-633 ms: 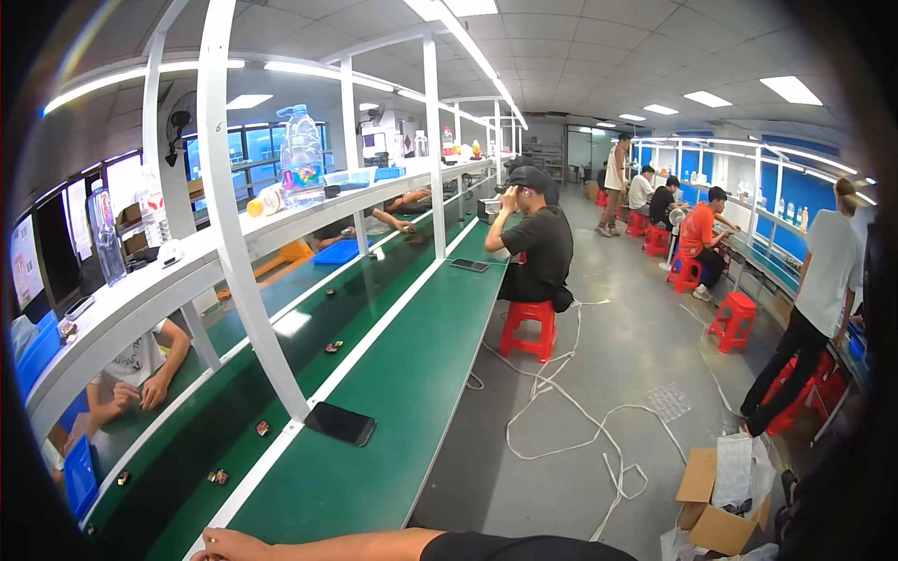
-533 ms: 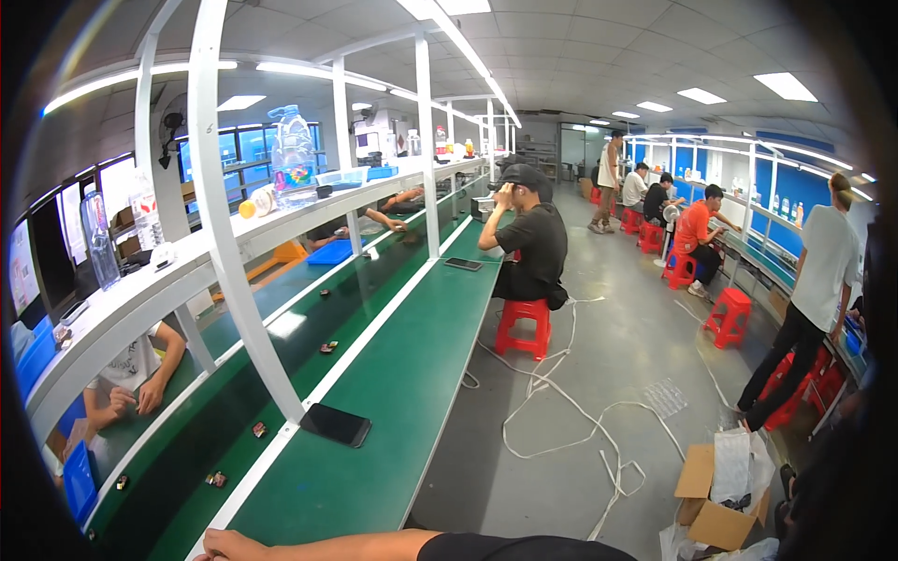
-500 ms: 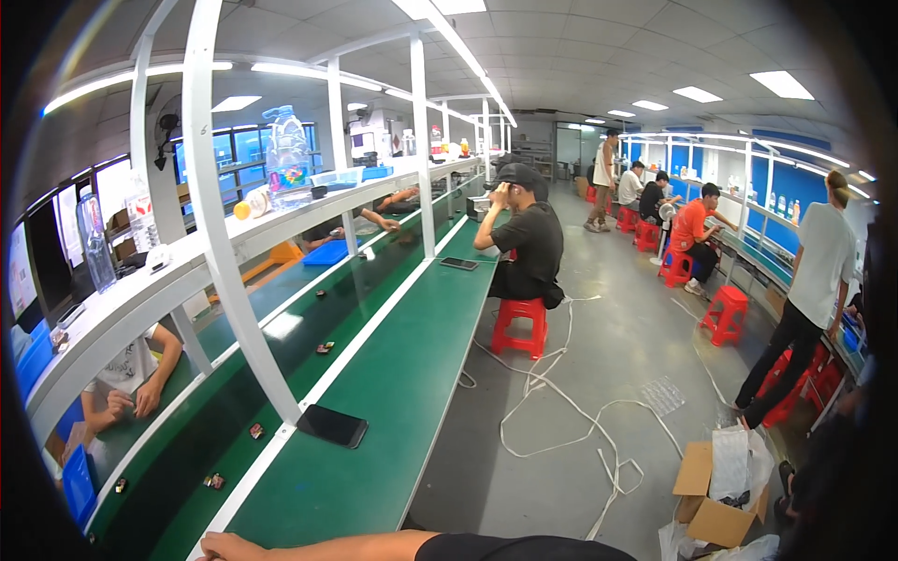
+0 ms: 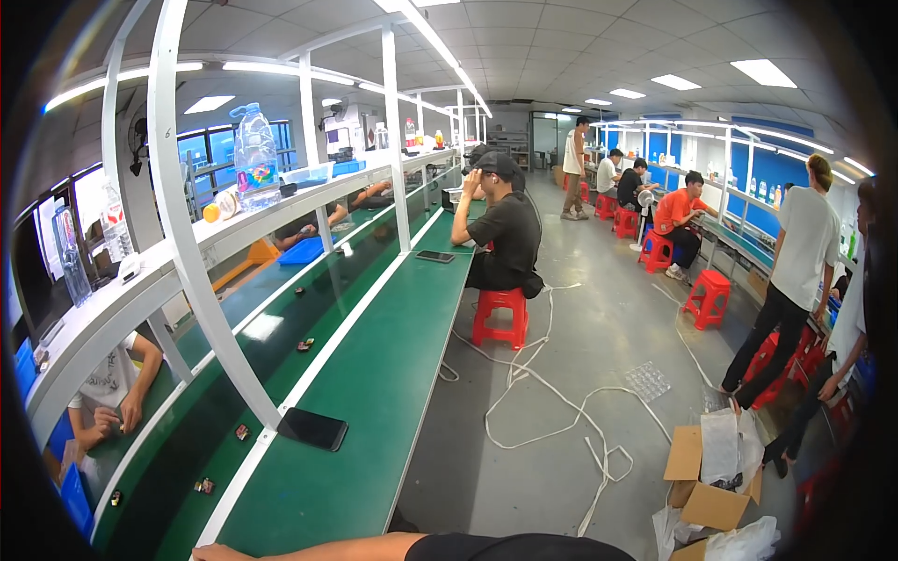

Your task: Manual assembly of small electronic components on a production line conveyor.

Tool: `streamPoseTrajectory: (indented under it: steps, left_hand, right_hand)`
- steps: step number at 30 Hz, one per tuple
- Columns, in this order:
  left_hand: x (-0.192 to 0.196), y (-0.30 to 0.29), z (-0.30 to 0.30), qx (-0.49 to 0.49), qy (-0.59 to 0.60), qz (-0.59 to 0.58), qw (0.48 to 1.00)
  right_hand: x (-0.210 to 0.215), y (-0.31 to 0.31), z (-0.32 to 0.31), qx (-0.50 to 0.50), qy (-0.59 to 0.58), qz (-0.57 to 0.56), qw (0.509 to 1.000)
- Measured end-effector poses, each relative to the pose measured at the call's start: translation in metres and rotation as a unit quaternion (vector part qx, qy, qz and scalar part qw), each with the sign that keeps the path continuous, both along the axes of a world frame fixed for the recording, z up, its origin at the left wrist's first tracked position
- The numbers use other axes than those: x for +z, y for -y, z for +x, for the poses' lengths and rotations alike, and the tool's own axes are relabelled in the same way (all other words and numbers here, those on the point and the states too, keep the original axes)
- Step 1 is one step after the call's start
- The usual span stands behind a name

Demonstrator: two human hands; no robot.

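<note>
From where I stand, the wearer's right hand is at the near left end of the bench, by the white strip along its edge, with the bare forearm stretched across the foot of the view from a black sleeve. The fingers run out of sight at the lower edge, so I cannot tell whether they are spread, curled or gripping anything. The left hand doesn't show, so whether the two hands are together or apart I can't say.

Nearest lie the small parts, spaced out along the dark green belt just past the strip. A black phone rests on the bench beside the foot of a white post.

I'd judge this a pause between handlings: the arm laid low, the gaze turned down the room towards a co-worker in a black cap. Handling a part would call for eyes on the belt, a short reach over the strip, and a light fingertip pinch on one piece, clear of its neighbours.
</note>
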State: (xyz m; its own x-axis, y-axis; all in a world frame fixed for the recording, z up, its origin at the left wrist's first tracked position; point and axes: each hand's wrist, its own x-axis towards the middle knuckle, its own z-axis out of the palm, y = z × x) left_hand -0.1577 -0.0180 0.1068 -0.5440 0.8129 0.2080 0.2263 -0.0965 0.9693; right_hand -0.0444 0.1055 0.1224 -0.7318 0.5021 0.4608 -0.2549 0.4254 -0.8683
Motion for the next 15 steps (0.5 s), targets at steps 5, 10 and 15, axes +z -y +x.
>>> streamPoseTrajectory:
  steps: [5, 10, 15]
  left_hand:
    - [0.01, 0.002, 0.007, -0.002, -0.047, 0.026, 0.999]
    - [0.014, 0.001, 0.011, 0.002, 0.006, 0.015, 1.0]
    - [-0.005, 0.003, -0.001, 0.021, 0.017, 0.005, 1.0]
  right_hand:
    - [0.011, 0.002, 0.008, -0.045, 0.025, 0.07, 0.996]
    - [0.014, -0.004, 0.012, -0.027, 0.065, 0.033, 0.997]
    - [0.016, -0.001, 0.018, -0.018, 0.062, 0.059, 0.996]
